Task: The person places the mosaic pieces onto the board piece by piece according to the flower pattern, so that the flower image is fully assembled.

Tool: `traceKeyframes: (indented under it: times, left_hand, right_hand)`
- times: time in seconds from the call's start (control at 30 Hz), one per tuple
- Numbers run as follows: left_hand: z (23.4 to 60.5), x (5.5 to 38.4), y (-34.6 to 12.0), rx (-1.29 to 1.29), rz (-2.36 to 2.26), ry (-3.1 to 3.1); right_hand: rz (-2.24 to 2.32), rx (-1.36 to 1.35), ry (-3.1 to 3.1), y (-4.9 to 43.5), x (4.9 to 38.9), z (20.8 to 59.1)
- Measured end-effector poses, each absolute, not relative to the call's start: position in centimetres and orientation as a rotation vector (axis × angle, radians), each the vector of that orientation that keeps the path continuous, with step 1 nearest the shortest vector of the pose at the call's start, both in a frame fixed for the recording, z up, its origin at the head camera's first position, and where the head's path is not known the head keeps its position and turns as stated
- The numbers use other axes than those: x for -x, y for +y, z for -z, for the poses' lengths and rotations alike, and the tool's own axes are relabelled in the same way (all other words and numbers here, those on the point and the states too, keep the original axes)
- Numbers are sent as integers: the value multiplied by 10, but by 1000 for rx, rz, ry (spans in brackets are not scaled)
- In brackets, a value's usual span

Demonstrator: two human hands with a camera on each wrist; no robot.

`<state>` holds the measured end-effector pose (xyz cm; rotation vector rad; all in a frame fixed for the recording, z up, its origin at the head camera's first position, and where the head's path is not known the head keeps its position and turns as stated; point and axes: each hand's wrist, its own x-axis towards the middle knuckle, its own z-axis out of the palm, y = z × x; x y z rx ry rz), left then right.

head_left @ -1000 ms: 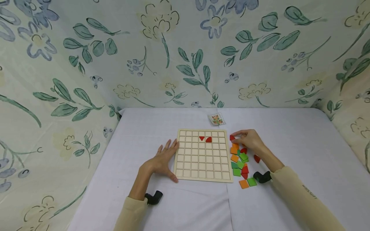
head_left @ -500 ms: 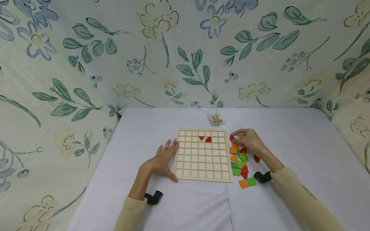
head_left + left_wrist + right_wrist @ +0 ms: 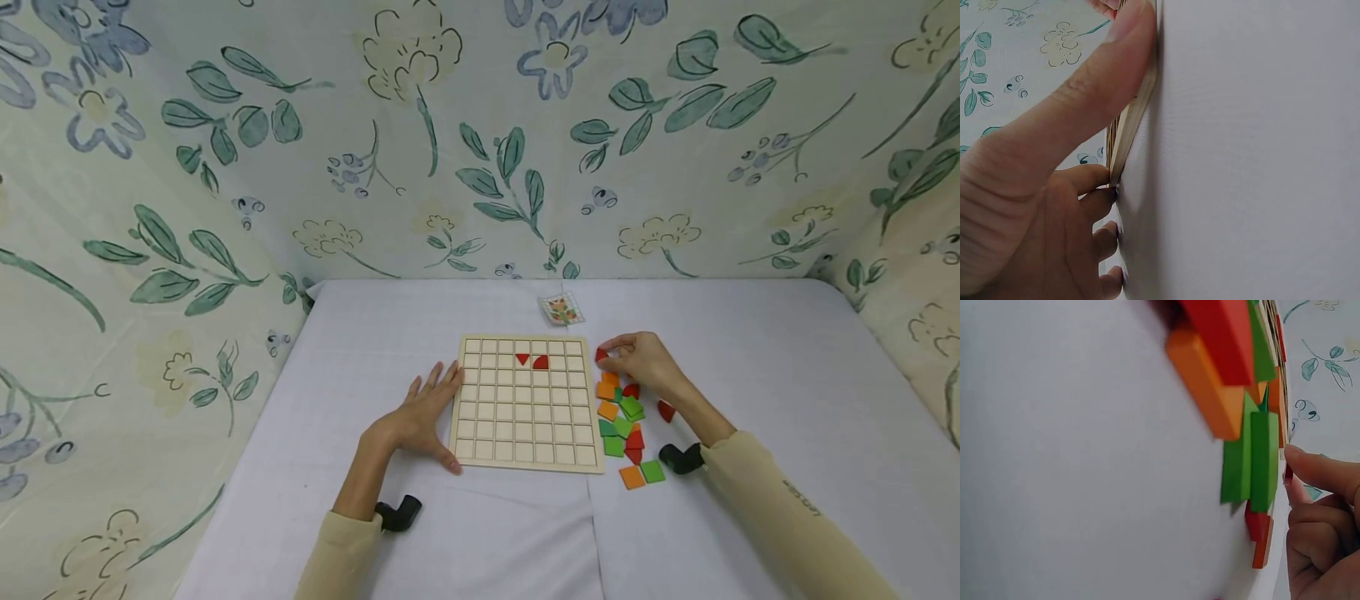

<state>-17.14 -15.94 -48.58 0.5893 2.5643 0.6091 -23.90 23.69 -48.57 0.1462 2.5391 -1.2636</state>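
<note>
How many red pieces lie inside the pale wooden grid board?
2: a red triangle and, right of it, a red quarter-circle, both in the second-farthest row. None seems hidden.

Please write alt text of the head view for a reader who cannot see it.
A person's right hand pinches a red piece beside a wooden grid board, while the left hand touches the board's left edge. A red triangle and a red quarter-circle sit on the board; loose red, orange and green pieces lie to its right.

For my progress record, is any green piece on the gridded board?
No, only a red triangle and a red quarter-round piece lie on the board.
</note>
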Motion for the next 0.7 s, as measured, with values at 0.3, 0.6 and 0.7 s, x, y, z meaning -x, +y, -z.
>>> traceKeyframes:
  times: [0.3,0.6,0.7]
  left_hand:
    - [485,170,-161,-573,-619,2565]
    - [484,170,-161,-599,-625,2566]
    - [482,170,-160,-602,-621,2565]
  right_hand:
    - [1327,-26,2517,200,243,473]
    - [1416,183,2410,142,245,475]
    - [1431,207,2386,129,247,476]
